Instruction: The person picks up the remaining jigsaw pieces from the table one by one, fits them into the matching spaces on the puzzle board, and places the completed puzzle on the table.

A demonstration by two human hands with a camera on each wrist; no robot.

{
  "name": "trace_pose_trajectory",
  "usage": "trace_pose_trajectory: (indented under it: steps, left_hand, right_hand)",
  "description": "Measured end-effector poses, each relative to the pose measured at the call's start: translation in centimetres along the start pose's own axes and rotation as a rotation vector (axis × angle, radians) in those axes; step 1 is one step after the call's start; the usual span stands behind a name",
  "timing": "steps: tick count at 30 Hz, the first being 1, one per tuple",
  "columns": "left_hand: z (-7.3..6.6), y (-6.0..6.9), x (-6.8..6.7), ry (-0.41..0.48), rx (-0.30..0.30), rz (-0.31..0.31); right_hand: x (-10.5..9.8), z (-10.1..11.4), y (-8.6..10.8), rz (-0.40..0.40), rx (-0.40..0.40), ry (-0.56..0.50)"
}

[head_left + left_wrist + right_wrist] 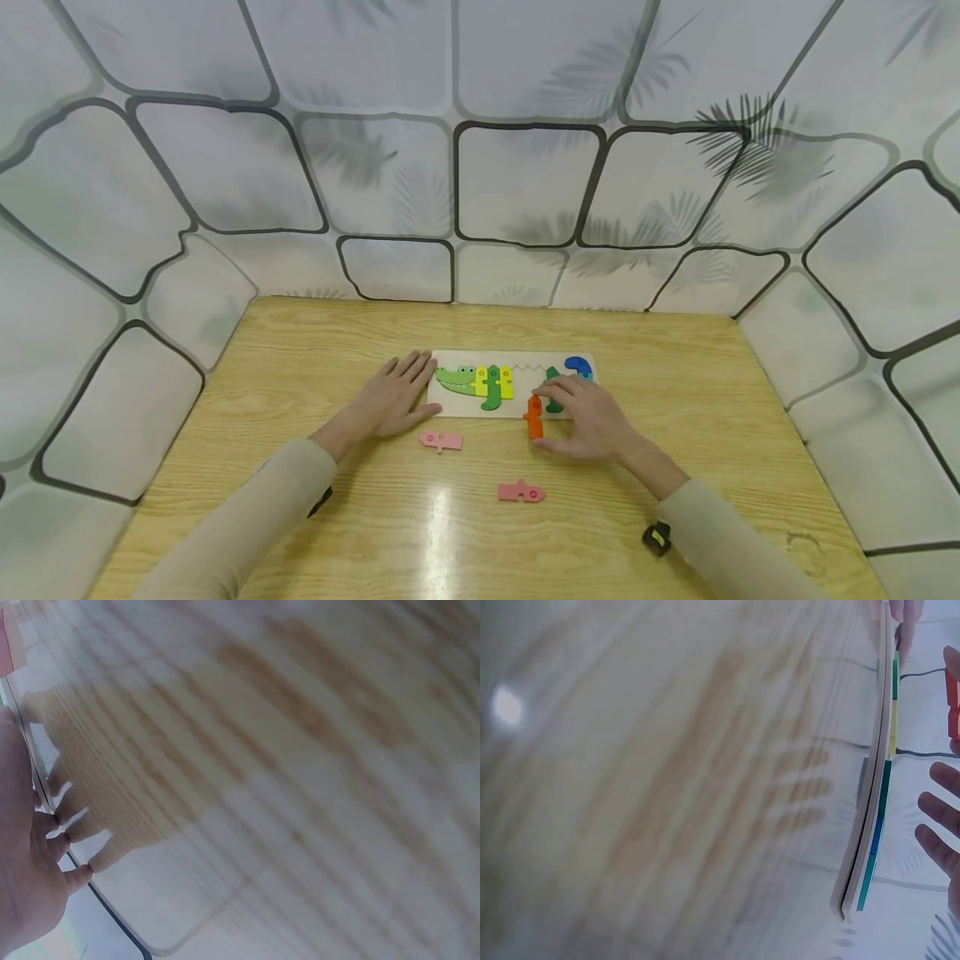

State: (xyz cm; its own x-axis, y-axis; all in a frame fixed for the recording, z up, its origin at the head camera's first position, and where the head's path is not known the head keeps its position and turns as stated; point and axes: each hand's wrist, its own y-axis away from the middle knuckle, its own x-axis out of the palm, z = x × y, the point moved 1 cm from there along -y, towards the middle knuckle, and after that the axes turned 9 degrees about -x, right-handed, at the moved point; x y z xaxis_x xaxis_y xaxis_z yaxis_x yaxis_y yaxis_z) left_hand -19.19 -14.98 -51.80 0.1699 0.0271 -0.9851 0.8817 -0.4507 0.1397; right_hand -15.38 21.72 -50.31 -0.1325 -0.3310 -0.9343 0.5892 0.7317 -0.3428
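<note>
A wooden crocodile puzzle board (528,380) lies on the table. Green and yellow pieces sit at its left, including the crocodile's head (455,380); a green leg piece (553,375) and a blue piece (578,367) are at its right. My left hand (393,396) rests with spread, straight fingers at the board's left edge; the left wrist view shows this hand (26,855) from the side. My right hand (588,417) pinches an orange puzzle piece (535,421) between thumb and fingers, over the board's front edge. In the right wrist view, that piece (952,705) is lifted above the board.
Two pink puzzle pieces lie on the wooden table (360,533): one pink piece (442,441) before the board's left end, another pink piece (521,492) nearer me. White walls with a stone pattern (525,183) enclose the table at the back and sides.
</note>
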Motion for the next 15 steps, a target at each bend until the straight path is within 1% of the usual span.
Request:
trace_pose_trajectory:
  steps: [9, 15]
  left_hand:
    - [-0.02, -0.01, 0.03, 0.006, 0.001, 0.000]
    - [0.01, 0.01, 0.02, -0.006, 0.013, -0.018]
  right_hand:
    - [0.14, -0.36, -0.38, 0.026, 0.023, 0.010]
    - [0.18, -0.64, -0.44, 0.041, 0.032, 0.011]
